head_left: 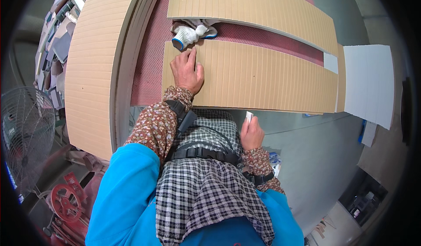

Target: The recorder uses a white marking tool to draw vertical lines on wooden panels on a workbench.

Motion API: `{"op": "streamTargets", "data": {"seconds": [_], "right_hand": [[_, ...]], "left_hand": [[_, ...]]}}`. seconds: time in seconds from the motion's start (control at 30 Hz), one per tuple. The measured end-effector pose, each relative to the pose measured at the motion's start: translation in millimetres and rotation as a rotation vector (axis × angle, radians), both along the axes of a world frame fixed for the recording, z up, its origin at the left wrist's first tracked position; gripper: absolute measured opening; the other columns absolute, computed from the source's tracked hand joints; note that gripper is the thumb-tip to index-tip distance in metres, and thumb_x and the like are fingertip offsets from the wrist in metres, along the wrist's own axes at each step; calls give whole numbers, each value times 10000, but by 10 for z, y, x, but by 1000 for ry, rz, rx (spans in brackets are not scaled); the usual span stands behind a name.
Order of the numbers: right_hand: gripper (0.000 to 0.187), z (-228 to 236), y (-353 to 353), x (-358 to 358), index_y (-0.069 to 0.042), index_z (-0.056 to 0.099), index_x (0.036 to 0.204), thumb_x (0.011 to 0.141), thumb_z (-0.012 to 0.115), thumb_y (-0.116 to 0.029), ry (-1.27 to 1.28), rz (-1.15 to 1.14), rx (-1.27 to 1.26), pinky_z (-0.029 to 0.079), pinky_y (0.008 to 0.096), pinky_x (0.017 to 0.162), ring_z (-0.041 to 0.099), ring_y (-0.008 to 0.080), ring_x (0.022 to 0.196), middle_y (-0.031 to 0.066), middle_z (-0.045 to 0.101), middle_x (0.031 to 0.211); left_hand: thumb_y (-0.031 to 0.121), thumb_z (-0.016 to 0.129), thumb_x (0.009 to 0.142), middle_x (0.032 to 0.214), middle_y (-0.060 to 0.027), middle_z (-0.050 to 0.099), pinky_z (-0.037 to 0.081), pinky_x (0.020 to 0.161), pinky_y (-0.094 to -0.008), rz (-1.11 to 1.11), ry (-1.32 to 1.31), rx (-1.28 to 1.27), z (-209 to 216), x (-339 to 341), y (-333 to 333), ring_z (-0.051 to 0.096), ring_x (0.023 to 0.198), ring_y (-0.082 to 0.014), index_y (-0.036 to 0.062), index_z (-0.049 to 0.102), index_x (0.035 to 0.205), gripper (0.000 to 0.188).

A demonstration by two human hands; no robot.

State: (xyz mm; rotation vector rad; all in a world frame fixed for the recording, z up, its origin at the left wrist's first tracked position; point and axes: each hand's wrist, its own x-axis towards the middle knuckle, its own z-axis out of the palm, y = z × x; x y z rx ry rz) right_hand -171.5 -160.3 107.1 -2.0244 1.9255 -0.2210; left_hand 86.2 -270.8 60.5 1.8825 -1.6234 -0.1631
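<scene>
Head view looks down past my checked apron (206, 180) at two boards. Laying out looks done: the near board (263, 77), from 12 to 3 o'clock, lies flat, and the far board (250, 2) lies past it with a gap between. I think the handwork is only partway, because the small white piece (249, 115) is in my fingers and not on a board. I can't see any mark that says either board is finished. Over at 10 o'clock, the pile of boards (94, 70) has no hand on it.

My left hand (186, 70), at 11 o'clock, rests on the near board with its thumb apart from the fingers. It seems to hold nothing, but the dark strip by the thumb is hard to read. My right hand (252, 134), at 4 o'clock, pinches the small white piece just off the board's near edge. That piece is flat and thin, maybe card or plastic.

Both boards are long, tan and covered in thin straight lines, like ribs. Under them is a red cover (151, 57) with a bumpy net look. Crumpled knit gloves (188, 36), white with blue rims, lie just past my left fingertips. At 3 o'clock a pale, smooth panel (368, 79) sticks out.
</scene>
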Motion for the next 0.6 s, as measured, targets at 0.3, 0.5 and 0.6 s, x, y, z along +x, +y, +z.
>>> {"op": "streamTargets", "data": {"seconds": [0.3, 0.5, 0.6], "right_hand": [[185, -60, -140, 126, -24, 456, 821, 894, 524, -180, 4, 23, -10, 447, 486, 553, 579, 385, 646, 179, 557, 711], [176, -53, -319, 145, -18, 478, 853, 887, 521, -185, 57, 46, 13, 457, 501, 558, 589, 397, 655, 188, 579, 730], [181, -25, -676, 240, -15, 487, 870, 887, 512, -193, 135, 52, 76, 458, 517, 560, 595, 408, 660, 202, 601, 743]], "left_hand": [[129, 539, 777, 1106, -144, 536, 333, 910, -431, 7, 11, 2, 32, -7, -1, 473, 1038, -304, 9, 529, 1227, 466], [137, 541, 782, 1109, -146, 533, 321, 920, -433, 19, 32, 36, 71, -24, 5, 465, 1048, -300, 8, 527, 1230, 466], [137, 542, 783, 1113, -149, 530, 316, 924, -432, 14, 24, 43, 101, -17, 3, 462, 1053, -301, 5, 526, 1231, 467]]}}
